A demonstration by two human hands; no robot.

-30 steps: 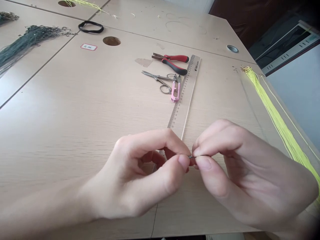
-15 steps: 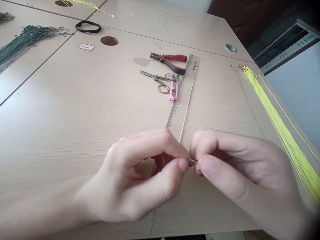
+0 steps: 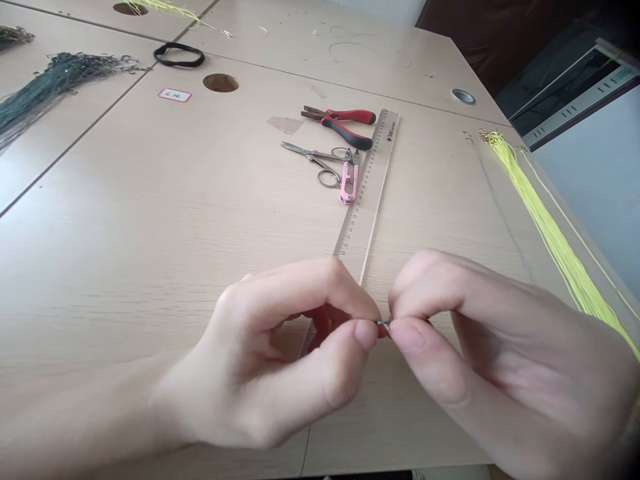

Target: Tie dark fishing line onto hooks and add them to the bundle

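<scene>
My left hand [image 3: 290, 347] pinches a thin dark cord [image 3: 383, 325] between thumb and index finger. Its short exposed end looks bluish-grey and twisted. From the other side, the thumb and index finger of my right hand [image 3: 465, 340] close on the tip of that end, leaving only a small gap between the two hands. A thin dark strand runs down below my left hand toward the table's front edge. Behind the hands lies a clear ruler [image 3: 373, 193], its near part hidden by my left hand. What else the fingertips cover is hidden.
Red-and-black pliers [image 3: 347, 123], small scissors [image 3: 320, 157] and pink thread snips [image 3: 350, 180] lie by the ruler. Yellow cords [image 3: 555, 233] lie at the right, dark cords [image 3: 55, 83] at the left. Farther back are a black band [image 3: 179, 55], a label [image 3: 175, 95] and a tape roll [image 3: 463, 96].
My right hand has shifted its pinch and turned, its knuckles now higher and its thumb nearer my left fingertips. The left hand stays almost still, and the view has moved slightly.
</scene>
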